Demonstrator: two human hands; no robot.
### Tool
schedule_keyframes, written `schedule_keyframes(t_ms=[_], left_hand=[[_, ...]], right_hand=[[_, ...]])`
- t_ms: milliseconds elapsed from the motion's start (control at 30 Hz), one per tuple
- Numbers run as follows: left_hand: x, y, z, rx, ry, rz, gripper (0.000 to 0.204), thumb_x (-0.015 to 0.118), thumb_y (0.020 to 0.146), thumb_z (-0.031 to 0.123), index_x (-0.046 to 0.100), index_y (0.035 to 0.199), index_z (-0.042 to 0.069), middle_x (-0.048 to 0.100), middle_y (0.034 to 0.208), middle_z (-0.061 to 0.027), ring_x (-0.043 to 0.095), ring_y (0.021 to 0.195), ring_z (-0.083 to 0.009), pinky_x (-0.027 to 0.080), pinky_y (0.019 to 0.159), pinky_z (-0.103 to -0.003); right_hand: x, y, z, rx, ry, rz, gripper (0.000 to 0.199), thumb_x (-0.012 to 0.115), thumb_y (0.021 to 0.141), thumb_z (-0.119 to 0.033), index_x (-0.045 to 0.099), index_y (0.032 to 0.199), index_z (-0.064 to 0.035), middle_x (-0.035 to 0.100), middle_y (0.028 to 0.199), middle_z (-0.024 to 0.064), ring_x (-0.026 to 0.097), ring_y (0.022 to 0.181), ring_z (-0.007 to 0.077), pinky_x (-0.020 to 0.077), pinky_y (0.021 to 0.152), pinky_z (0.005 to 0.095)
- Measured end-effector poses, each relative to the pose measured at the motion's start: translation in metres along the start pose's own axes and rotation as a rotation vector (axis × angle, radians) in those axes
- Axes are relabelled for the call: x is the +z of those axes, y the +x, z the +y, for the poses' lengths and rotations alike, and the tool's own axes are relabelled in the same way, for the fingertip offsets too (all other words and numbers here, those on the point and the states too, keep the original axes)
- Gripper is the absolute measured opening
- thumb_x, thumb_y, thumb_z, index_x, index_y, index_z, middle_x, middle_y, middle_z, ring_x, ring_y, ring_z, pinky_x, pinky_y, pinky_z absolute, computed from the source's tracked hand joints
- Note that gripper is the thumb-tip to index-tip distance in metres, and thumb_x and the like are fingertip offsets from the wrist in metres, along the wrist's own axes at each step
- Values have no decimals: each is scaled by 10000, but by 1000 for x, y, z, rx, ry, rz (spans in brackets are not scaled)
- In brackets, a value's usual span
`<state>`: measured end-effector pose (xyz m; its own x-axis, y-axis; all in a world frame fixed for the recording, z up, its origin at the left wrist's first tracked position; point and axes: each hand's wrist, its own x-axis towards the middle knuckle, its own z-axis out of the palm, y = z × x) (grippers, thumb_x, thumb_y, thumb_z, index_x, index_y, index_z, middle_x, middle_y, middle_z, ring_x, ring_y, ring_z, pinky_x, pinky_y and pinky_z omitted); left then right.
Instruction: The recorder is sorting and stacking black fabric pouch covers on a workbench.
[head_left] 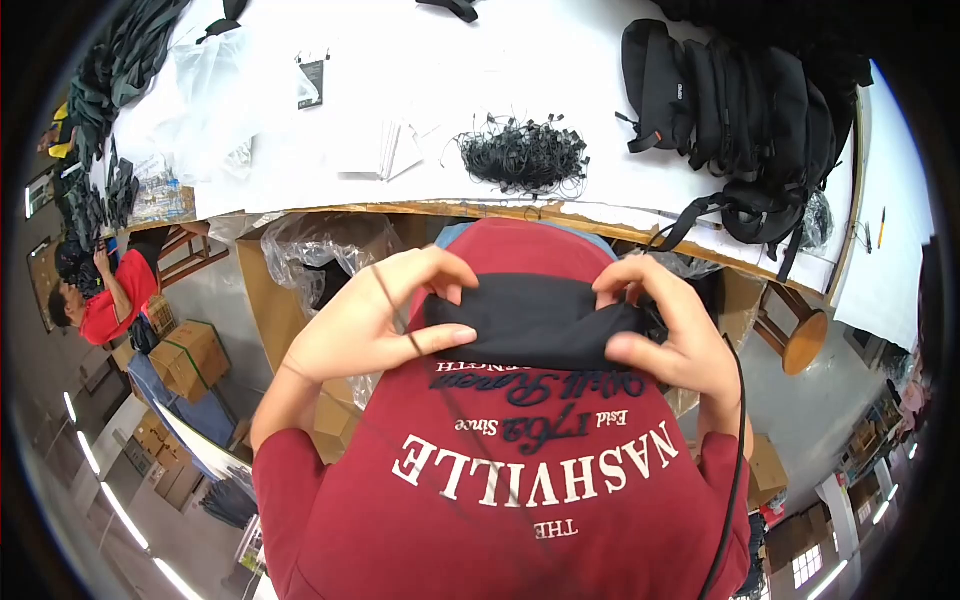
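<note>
By the fingers (447, 338) of the left hand (370, 325), the left end of a black cloth (530, 315) is pinched, the thumb laid on its front and the rest curled at its upper edge; its right end is gripped likewise by the right hand (685, 325), though part of that hold is hidden; both grips are narrow, closed down on the fabric. The cloth is held up before a red shirt (500, 540), apart from the tabletop (400, 60); it is judged light and soft, being creased and curved between the holds, and not easily harmed by a firm squeeze; some slipping is possible if the weave is smooth; it is best taken by both ends, so that the middle is spread. Farther out, cords (522, 155) are heaped near the tabletop's edge; bags (660, 95) are stacked to the right; clear plastic (205, 95) is strewn to the left.
</note>
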<state>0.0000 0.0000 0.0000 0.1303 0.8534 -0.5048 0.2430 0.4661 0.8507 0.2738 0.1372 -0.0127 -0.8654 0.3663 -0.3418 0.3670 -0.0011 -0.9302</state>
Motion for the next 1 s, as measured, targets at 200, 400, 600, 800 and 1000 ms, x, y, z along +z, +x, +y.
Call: schedule_keyframes(t_ms=[200, 400, 600, 800, 1000], left_hand=[[5, 6, 9, 100, 301, -123, 336, 771, 772, 324, 602, 843, 42, 526, 774, -73, 558, 786, -250, 454, 691, -345], [12, 3, 3, 38, 202, -32, 301, 777, 779, 228, 553, 781, 27, 509, 742, -71, 529, 678, -218, 431, 610, -322], [21, -7, -12, 138, 199, 187, 259, 766, 782, 121, 540, 739, 3, 488, 722, -74, 485, 606, -179, 400, 546, -285], [14, 4, 0, 205, 224, 0, 240, 746, 790, 186, 567, 809, 27, 514, 748, -72, 525, 675, -207, 422, 613, -310], [18, 17, 14, 213, 282, -241, 356, 778, 753, 334, 595, 901, 67, 503, 749, -54, 530, 716, -218, 424, 661, -339]], right_hand=[[5, -5, -1, -20, -370, -9, 259, 740, 802, -227, 582, 866, -33, 547, 837, 75, 525, 782, 260, 445, 713, 360], [11, -9, -4, 51, -214, 162, 227, 742, 791, -133, 556, 847, -16, 538, 766, 83, 531, 678, 255, 439, 625, 333], [21, -17, 10, 7, -233, 205, 201, 726, 801, -118, 561, 841, -11, 548, 759, 94, 551, 668, 264, 448, 609, 332], [9, -10, 7, -85, -228, -14, 222, 723, 811, -211, 592, 851, -36, 565, 801, 85, 578, 752, 273, 457, 662, 363], [6, 3, -3, -51, -251, -130, 261, 738, 798, -236, 569, 832, -41, 564, 779, 91, 585, 748, 283, 452, 639, 371]])
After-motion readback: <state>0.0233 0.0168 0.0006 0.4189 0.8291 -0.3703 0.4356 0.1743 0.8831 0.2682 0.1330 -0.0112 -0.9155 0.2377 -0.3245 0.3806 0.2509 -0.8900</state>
